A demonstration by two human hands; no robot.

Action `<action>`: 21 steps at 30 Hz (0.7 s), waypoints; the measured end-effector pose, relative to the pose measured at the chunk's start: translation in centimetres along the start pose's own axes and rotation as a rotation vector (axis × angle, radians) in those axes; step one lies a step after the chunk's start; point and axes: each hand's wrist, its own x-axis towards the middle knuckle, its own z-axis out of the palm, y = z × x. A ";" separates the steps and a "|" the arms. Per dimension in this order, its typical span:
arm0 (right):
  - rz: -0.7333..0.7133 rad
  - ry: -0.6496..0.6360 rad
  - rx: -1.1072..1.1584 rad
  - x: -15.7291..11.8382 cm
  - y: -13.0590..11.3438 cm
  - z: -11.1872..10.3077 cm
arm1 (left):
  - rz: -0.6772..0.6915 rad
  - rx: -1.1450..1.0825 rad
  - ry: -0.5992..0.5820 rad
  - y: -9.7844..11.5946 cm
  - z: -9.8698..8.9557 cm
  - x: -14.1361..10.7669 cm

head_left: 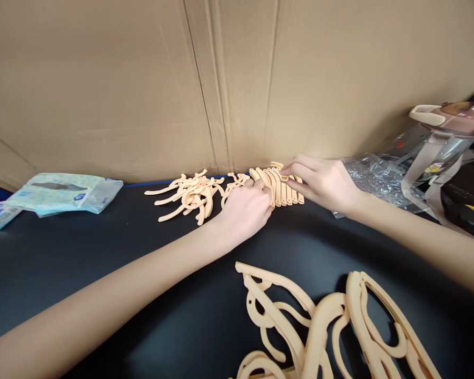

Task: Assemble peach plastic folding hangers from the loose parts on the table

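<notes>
A row of curved cream plastic pieces (283, 190) stands side by side at the back of the black table. My left hand (248, 208) is closed at the row's left end, its fingertips hidden among the pieces; what it grips cannot be made out. Over the row's right part, my right hand (319, 181) pinches a small cream piece (277, 165) between thumb and fingers. To the left of my left hand lies a loose pile of cream hooked pieces (193, 195). Larger cream hanger parts (319, 326) lie in the near foreground.
Brown cardboard (122, 79) rises behind the black table (142, 273). A pale blue tissue pack (65, 192) lies at the left. Crumpled clear plastic (379, 181) and a bottle with a pinkish lid and strap (458, 118) are at the right, beside a dark bag (468, 184).
</notes>
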 end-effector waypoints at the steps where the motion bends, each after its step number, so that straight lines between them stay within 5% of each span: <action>1: -0.041 0.014 -0.009 -0.5 0.1 0.1 | -0.012 -0.018 -0.002 0.0 0.1 0.1; 11: -0.167 0.100 -0.109 -1.2 -0.5 1.3 | -0.274 -0.326 0.101 -2.3 -2.8 -1.2; 16: -0.175 -0.032 -0.004 -0.8 -2.0 2.5 | -0.453 -0.742 0.217 -4.1 -4.9 -3.5; 19: -0.110 -0.102 0.201 -0.5 -2.7 2.2 | -0.505 -0.764 0.270 -4.8 -5.5 -4.5; 21: 0.028 -0.002 0.305 -0.1 -3.0 1.3 | -0.503 -0.760 0.268 -5.0 -5.7 -4.8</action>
